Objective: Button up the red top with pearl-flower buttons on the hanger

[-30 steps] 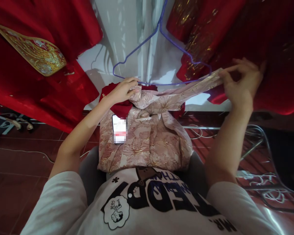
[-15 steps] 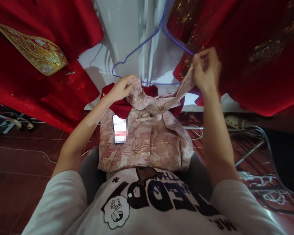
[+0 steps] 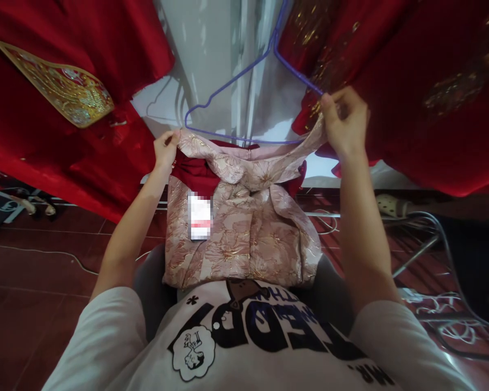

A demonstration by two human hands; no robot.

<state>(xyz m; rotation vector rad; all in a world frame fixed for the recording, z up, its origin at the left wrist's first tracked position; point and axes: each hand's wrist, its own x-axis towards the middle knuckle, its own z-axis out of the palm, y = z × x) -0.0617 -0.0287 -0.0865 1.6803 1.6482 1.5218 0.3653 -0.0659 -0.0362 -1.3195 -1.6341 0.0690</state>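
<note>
A pink brocade garment (image 3: pixel 228 239) with raised flowers and gold thread lies over my lap. Its upper band stretches between my hands and sags in the middle. My left hand (image 3: pixel 165 149) pinches the band's left end, and my right hand (image 3: pixel 344 119) grips the other end, held higher. Behind the band hangs a purple hanger (image 3: pixel 236 77); its right corner disappears behind my right hand, so I cannot tell whether I also hold it. Red cloth (image 3: pixel 198 174) shows beneath the band. A phone (image 3: pixel 199 216) with a blurred-out screen rests on the garment's left part.
Red garments with gold decoration hang at the left (image 3: pixel 77 103) and right (image 3: pixel 395 108). A metal-framed chair (image 3: pixel 436 233) stands at the right, beside a light clog (image 3: pixel 393 205). White cables (image 3: pixel 458 326) lie tangled below it. Dark red tiles (image 3: pixel 36 271) cover the floor.
My left hand has moved left from the band's middle to its left end, drawing the band out wide. My right hand has stayed nearly in place with its grip.
</note>
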